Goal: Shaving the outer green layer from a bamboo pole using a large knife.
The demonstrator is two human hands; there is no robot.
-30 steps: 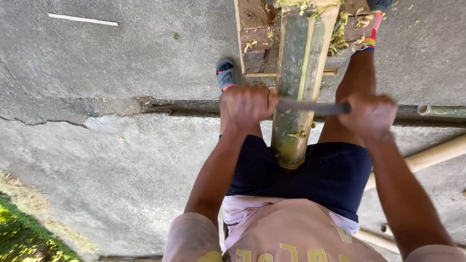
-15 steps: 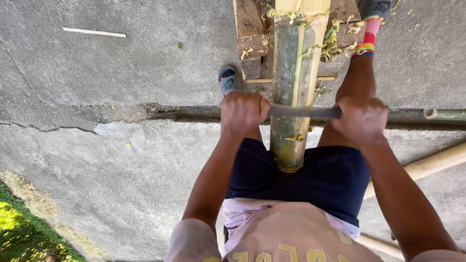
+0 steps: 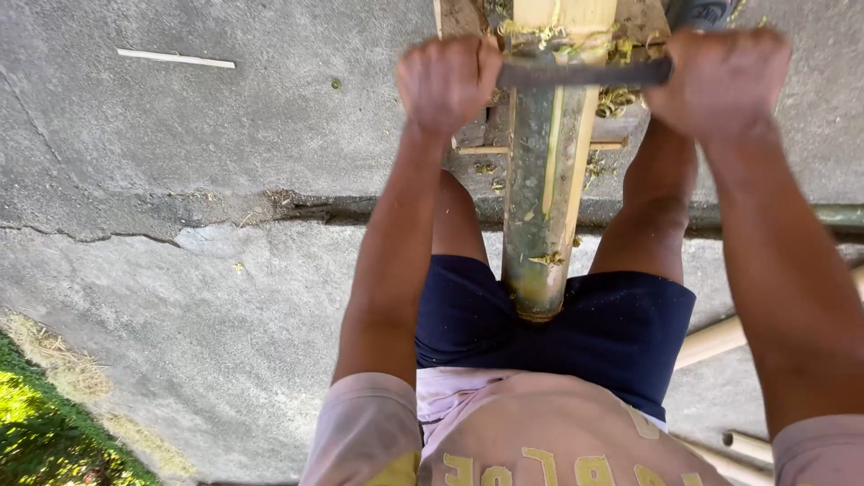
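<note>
A thick green bamboo pole point(image 3: 540, 207) runs from between my legs toward the top of the view, with pale scraped strips along it. Across the pole lies a dark metal blade point(image 3: 585, 72) with a handle at each end. My left hand point(image 3: 447, 81) is clenched on the left handle and my right hand point(image 3: 715, 81) on the right handle. Both arms are stretched far forward. Green and yellow shavings point(image 3: 616, 99) cling around the blade.
The pole rests on a wooden frame point(image 3: 468, 135) on cracked concrete point(image 3: 225, 270). A thin white stick point(image 3: 175, 58) lies at the upper left. Peeled pale poles point(image 3: 720, 337) lie at the right. Grass point(image 3: 36, 432) borders the lower left corner.
Both hands have pushed the blade along the pole away from my body, from near my lap to the far end. My arms are now extended.
</note>
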